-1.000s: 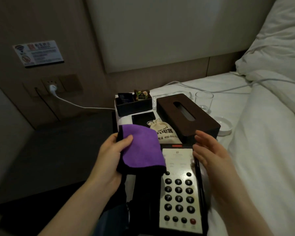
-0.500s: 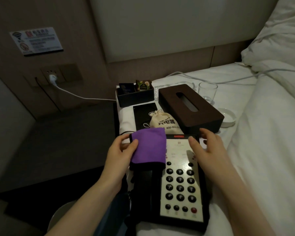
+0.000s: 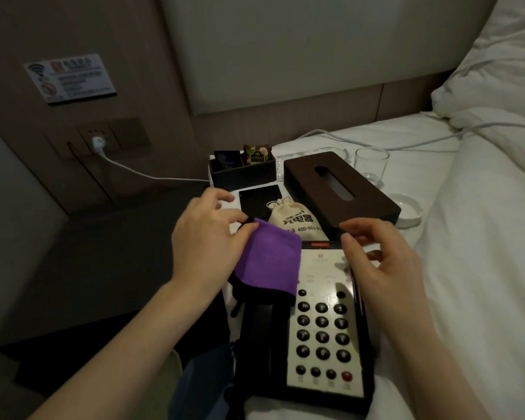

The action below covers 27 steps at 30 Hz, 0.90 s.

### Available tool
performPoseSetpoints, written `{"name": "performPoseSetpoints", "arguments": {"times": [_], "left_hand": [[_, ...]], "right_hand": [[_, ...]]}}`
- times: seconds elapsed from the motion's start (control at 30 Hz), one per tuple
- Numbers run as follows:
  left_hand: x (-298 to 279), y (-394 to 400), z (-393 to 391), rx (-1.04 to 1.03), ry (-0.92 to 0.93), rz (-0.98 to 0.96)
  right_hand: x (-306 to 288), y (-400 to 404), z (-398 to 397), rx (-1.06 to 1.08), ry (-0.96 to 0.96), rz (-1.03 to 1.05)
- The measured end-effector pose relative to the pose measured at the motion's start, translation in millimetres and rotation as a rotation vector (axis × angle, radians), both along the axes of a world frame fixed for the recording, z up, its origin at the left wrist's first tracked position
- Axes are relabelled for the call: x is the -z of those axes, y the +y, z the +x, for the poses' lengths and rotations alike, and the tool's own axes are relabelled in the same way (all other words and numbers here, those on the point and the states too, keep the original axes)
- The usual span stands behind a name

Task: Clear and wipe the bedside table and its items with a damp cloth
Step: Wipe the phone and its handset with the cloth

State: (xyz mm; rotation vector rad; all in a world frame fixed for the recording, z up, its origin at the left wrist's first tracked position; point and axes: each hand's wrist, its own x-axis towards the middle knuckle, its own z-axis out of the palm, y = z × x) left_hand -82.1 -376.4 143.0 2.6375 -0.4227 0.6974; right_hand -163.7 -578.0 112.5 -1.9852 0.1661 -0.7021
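Lying lengthwise toward the person on the white bedding, the telephone (image 3: 315, 325) points its keypad end at the camera and its top end at the other items, so its long axis runs straight out between the two forearms. The left hand (image 3: 205, 244) pinches the purple cloth (image 3: 269, 260) at its far corner, with the cloth draped over the top of the handset on the phone's left side. The right hand (image 3: 379, 262) hovers over the phone's upper right edge, fingers loosely curled and holding nothing; whether they touch the casing I cannot tell. The left hand is nearer the handset, so a wipe down its length looks the natural next stroke. Just beyond the phone sit a small drawstring pouch (image 3: 296, 219), a dark tissue box (image 3: 340, 189), a black organiser tray (image 3: 243, 174), a glass (image 3: 371, 165) and a white dish (image 3: 408, 209), crowding its far end. The bedside table (image 3: 88, 253) lies dark to the left.
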Motion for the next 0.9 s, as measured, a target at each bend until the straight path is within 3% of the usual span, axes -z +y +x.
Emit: {"name": "performPoseSetpoints", "arguments": {"times": [0.1,0.27,0.4,0.5,0.57,0.73,0.9], "left_hand": [[-12,-6,1,0.046,0.053,-0.073],[-33,-2,7,0.103,0.347,-0.849],[-42,16,9,0.017,0.302,-1.217],[-41,18,4,0.008,0.166,-1.133],[-36,3,-1,0.074,0.202,-1.003],[-13,-27,-12,0.235,0.777,-0.639],[10,-13,-10,0.097,0.591,-0.405]], "right_hand": [[0,2,-1,-0.04,0.025,0.041],[10,-10,6,0.052,0.204,-0.047],[18,-16,11,0.063,0.517,-0.144],[19,-17,12,0.043,0.66,-0.189],[19,-19,10,0.01,0.747,-0.235],[14,-18,11,-0.057,0.826,-0.262],[17,-19,12,-0.081,0.813,-0.242]]}}
